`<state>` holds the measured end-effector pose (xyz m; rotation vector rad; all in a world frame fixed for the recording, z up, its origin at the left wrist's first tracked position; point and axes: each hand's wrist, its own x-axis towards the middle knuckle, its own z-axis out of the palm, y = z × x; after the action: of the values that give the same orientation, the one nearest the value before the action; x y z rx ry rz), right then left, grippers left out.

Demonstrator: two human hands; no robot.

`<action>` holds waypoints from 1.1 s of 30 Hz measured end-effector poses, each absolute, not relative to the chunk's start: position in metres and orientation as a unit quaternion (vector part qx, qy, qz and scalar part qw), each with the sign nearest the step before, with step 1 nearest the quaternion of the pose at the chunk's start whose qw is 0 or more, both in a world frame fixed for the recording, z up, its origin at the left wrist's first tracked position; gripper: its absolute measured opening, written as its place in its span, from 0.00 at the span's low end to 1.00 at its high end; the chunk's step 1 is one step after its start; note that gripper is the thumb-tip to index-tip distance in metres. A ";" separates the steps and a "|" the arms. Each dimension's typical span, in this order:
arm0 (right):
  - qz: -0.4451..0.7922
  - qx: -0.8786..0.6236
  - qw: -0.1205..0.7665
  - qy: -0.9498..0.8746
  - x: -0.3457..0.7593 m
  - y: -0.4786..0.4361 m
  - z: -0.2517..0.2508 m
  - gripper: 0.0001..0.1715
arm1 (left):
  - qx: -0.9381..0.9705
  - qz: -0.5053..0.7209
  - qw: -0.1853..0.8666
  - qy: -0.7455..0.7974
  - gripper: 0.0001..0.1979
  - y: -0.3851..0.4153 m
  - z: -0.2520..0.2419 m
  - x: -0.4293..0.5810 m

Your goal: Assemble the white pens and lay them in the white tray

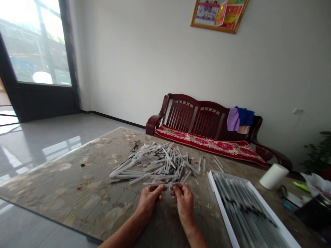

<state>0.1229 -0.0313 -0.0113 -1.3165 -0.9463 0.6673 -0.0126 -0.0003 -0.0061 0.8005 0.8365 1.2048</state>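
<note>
Both of my hands are over a brown stone-patterned table (72, 186). My left hand (150, 199) pinches a thin white pen barrel (155, 184) that points left. My right hand (184, 199) is closed at the barrel's right end, its fingertips pinched on a small part that I cannot make out. Just beyond my hands lies a loose pile of white pen barrels (157, 162) and dark refills. To the right stands a white tray (227, 220) filled with several assembled pens laid side by side.
A white roll (273, 176) stands beyond the tray, with scissors, papers and a dark object at the far right. A pair of glasses (134, 146) lies behind the pile. Behind the table are a wooden bench with a red cushion (207, 137), a wall and a glass door (36, 55).
</note>
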 end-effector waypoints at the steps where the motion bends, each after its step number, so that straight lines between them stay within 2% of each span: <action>1: 0.288 -0.578 0.637 -0.421 0.123 -0.032 -0.011 0.22 | 0.356 0.534 0.671 0.371 0.24 -0.001 -0.006 -0.013; 6: 0.251 -0.580 0.604 -0.486 0.121 -0.037 -0.013 0.20 | 0.359 0.536 0.667 0.372 0.23 -0.003 -0.005 -0.012; 12: 0.212 -0.614 0.541 -0.534 0.122 -0.040 -0.011 0.27 | 0.375 0.523 0.665 0.378 0.23 -0.004 -0.006 -0.011; 15: 0.239 -0.597 0.539 -0.544 0.124 -0.043 -0.007 0.26 | 0.373 0.527 0.664 0.378 0.23 -0.004 -0.005 -0.011; 19: 0.183 -0.595 0.537 -0.569 0.127 -0.044 -0.008 0.20 | 0.379 0.522 0.663 0.380 0.23 -0.006 -0.003 -0.011; 22: 0.172 -0.612 0.522 -0.569 0.130 -0.043 -0.012 0.24 | 0.391 0.515 0.662 0.380 0.23 -0.007 -0.005 -0.010; 25: 0.211 -0.615 0.521 -0.554 0.131 -0.042 -0.013 0.27 | 0.392 0.517 0.660 0.379 0.22 -0.005 -0.008 -0.010; 30: 0.209 -0.592 0.531 -0.569 0.132 -0.045 -0.011 0.22 | 0.384 0.527 0.659 0.376 0.22 -0.003 -0.012 -0.010; 33: 0.185 -0.617 0.506 -0.574 0.133 -0.043 -0.013 0.25 | 0.402 0.513 0.660 0.373 0.22 -0.004 -0.011 -0.010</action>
<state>0.1335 -0.0433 -0.0134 -1.4880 -1.3839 0.4457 -0.0100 -0.0036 -0.0114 0.9104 0.8439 1.1598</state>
